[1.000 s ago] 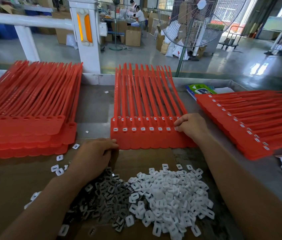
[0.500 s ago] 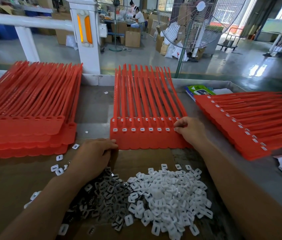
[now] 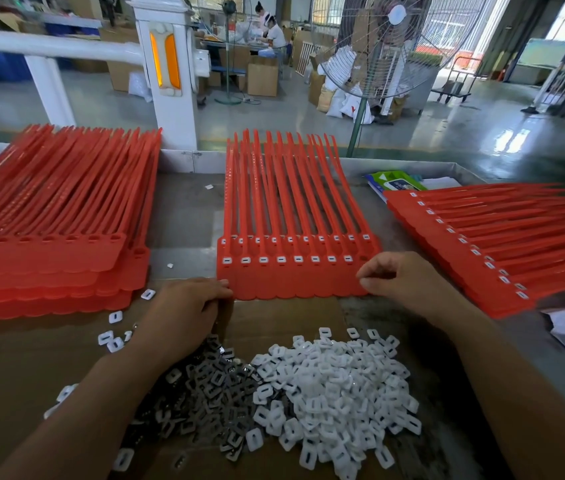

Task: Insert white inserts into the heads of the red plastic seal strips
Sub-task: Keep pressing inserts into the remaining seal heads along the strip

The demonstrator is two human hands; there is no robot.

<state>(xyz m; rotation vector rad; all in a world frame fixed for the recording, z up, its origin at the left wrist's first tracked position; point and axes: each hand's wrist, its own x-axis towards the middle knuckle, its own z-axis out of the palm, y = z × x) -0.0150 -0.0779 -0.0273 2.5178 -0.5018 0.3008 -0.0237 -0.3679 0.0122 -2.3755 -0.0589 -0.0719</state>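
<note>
- The middle sheet of red seal strips (image 3: 294, 275) lies flat at the table's centre. Its heads face the person and its tails reach to the far table wall (image 3: 187, 161).
- White inserts sit in a row of heads along the sheet's near band, with a second row just behind.
- The left hand (image 3: 184, 310) rests knuckles-up on the cardboard sheet (image 3: 291, 317). Its fingers are bent, with the tips against the sheet's near-left corner. Whether they grip anything cannot be told.
- The right hand (image 3: 402, 282) is at the sheet's near-right corner. Thumb and forefinger curve toward each other with a small gap between them; nothing can be made out in it.
- The pile of white inserts (image 3: 336, 386) spreads over the cardboard between the forearms, near the sheet's front edge but apart from it.
- A pile of grey metal pieces (image 3: 204, 386) adjoins it on the left, partly under the left wrist.
- The left stack (image 3: 49, 265) and the right stack (image 3: 481, 244) of red strips flank the middle sheet. Bare table shows in the lane on each side, the right lane being the narrower.
- Loose inserts lie scattered by the left stack's near edge.
</note>
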